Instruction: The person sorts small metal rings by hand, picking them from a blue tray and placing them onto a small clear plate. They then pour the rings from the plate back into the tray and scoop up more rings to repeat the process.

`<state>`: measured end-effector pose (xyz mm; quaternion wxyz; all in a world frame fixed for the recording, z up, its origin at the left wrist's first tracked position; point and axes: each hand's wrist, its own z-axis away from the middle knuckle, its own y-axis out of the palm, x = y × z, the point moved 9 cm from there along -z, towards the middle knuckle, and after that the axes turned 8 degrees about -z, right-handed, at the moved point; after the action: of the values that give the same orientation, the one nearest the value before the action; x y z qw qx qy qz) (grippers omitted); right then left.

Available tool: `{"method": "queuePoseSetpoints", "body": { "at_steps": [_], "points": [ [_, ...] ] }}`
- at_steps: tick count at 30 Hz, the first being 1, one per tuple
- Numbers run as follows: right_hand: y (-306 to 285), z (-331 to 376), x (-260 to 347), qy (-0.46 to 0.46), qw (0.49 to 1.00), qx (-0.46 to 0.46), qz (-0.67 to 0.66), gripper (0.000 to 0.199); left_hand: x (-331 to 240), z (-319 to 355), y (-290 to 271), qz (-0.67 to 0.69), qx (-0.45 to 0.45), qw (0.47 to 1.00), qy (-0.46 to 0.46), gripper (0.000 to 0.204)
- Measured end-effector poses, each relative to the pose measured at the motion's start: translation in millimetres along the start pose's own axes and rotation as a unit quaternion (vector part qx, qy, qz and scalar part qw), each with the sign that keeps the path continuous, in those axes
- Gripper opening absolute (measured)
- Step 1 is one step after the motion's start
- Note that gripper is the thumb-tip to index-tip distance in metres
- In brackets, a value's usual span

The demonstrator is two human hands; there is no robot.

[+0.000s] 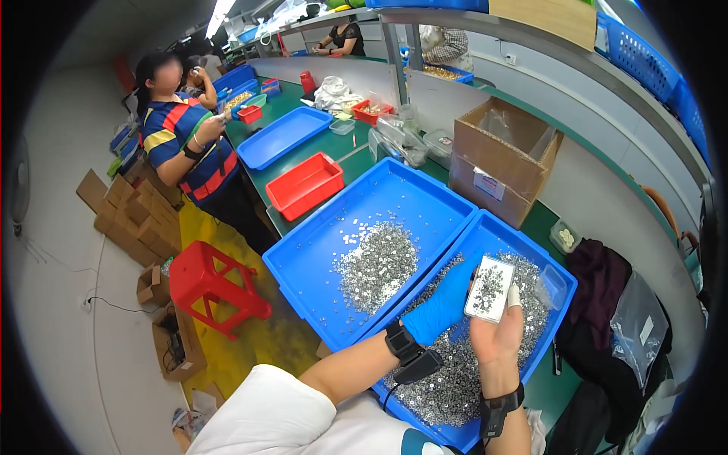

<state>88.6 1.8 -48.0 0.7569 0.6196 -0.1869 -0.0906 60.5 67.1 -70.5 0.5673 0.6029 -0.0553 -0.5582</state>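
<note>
My left hand (444, 303), in a blue glove, touches the left edge of a small white rectangular plate (490, 288) dotted with tiny silver metal parts. My right hand (500, 334), bare with a white finger cot, grips that plate from below and holds it over the near blue tray (561, 277). That tray is filled with small silver parts (447, 387). Both wrists wear black bands. A second blue tray (318, 265) to the left holds a thinner pile of the same silver parts (377, 265).
A red tray (305, 184) and another blue tray (282, 136) lie farther along the green table. An open cardboard box (500, 159) stands at the right. A person in a striped shirt (186, 144) stands at the left, near a red stool (208, 284) and floor boxes.
</note>
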Motion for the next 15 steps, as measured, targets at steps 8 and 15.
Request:
{"method": "queuePoseSetpoints", "body": {
  "at_steps": [8,15],
  "points": [
    [-3.3,0.3,-3.2,0.002,1.0,-0.024,-0.009,0.04,4.2,-6.0,-2.7,0.017,0.042,0.999,0.005,0.037],
    [-5.4,1.3,-2.5,0.006,0.999,-0.037,0.013,0.04,3.2,-1.0,1.6,-0.002,0.036,0.999,0.016,0.037]
  ]
}}
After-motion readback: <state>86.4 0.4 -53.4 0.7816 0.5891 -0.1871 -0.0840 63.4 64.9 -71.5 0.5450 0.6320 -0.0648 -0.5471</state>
